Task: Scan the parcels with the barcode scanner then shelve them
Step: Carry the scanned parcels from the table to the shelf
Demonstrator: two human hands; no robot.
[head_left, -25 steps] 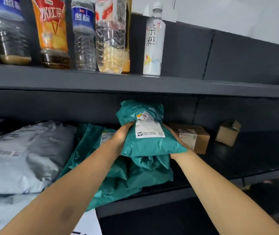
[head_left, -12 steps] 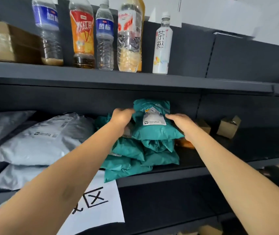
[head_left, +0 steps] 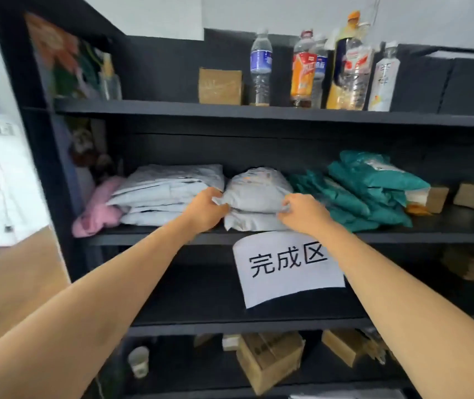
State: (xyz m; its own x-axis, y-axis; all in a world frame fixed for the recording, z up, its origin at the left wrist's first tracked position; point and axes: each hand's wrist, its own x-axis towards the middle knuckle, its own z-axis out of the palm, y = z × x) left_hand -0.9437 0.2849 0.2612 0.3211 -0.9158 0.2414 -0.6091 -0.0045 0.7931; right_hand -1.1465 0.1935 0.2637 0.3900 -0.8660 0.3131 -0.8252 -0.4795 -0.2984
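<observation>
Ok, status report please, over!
Left grip, right grip: both pinching grey parcel front corners. Parcel on middle shelf, atop another grey one. Teal parcels right, white pile left; nothing blocking.

Bare forearms (head_left: 120, 277) run to a bare left hand (head_left: 205, 210) and right hand (head_left: 305, 212).

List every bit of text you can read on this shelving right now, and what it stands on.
"完成区": white paper sign hanging from the front edge of the middle shelf.
Labels on the bottles on the top shelf: blurred, unreadable.
Shipping labels on the teal parcels and the white parcel: too blurred to read.
Print on the cardboard boxes lower down: unreadable.
</observation>
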